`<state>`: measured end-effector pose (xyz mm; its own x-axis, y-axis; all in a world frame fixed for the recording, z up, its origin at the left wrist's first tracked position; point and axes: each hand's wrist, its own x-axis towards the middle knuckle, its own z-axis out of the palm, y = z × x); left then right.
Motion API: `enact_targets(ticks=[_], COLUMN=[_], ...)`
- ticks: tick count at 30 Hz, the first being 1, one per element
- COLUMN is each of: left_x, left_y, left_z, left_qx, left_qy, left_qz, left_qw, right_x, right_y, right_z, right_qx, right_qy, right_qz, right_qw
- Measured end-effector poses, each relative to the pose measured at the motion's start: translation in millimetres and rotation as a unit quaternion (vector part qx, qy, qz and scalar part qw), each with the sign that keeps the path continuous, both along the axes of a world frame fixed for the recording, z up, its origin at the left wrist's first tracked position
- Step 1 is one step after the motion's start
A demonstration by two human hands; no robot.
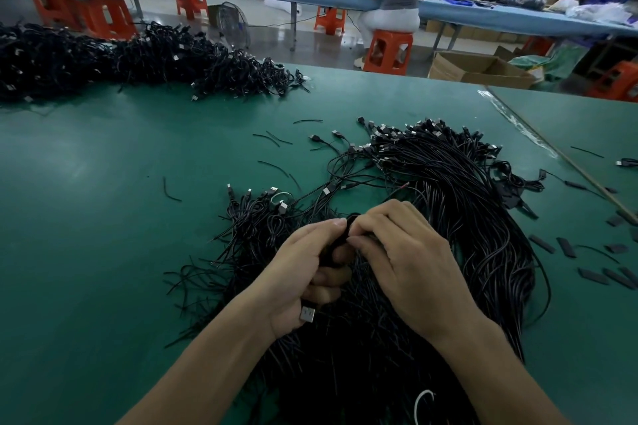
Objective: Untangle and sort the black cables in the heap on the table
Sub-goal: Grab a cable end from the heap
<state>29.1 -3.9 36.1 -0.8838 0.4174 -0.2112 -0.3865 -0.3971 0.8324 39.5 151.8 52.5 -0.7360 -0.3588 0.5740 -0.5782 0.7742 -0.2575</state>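
Pinching one thin black cable (353,218), right hand (402,262) needed slow pulls while left hand (303,272) gripped the black bundle (330,254).

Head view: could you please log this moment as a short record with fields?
Surface: green table
Near heap: black cables, tangled, under both hands
Left hand: grips a cable bunch; USB plug juts below the palm
Right hand: pinches the same bunch
Far pile: more black cables, back left
Loose bits: flat black strips, right side
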Motion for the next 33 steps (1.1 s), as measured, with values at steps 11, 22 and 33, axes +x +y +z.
enact_targets(ticks=[11, 22, 33], left_x=[2.8, -2.7, 0.4], left_y=[19.4, -4.7, 4.8], left_z=[-7.5, -12.3, -3.9], left_qx=[-0.07, -0.257, -0.147], left_qy=[0.169, 0.288, 0.303], left_qz=[0.153, 0.124, 0.171], left_qw=[0.971, 0.914, 0.926], right_x=[8.9, 6.4, 8.8], right_y=[-33.0, -24.0, -26.3], right_z=[-17.9, -10.1, -14.7], right_qx=[-0.414, -0.31, -0.369], right_qy=[-0.165, -0.102, -0.177], right_qz=[-0.05, -0.042, -0.015], right_qw=[0.894, 0.944, 0.912])
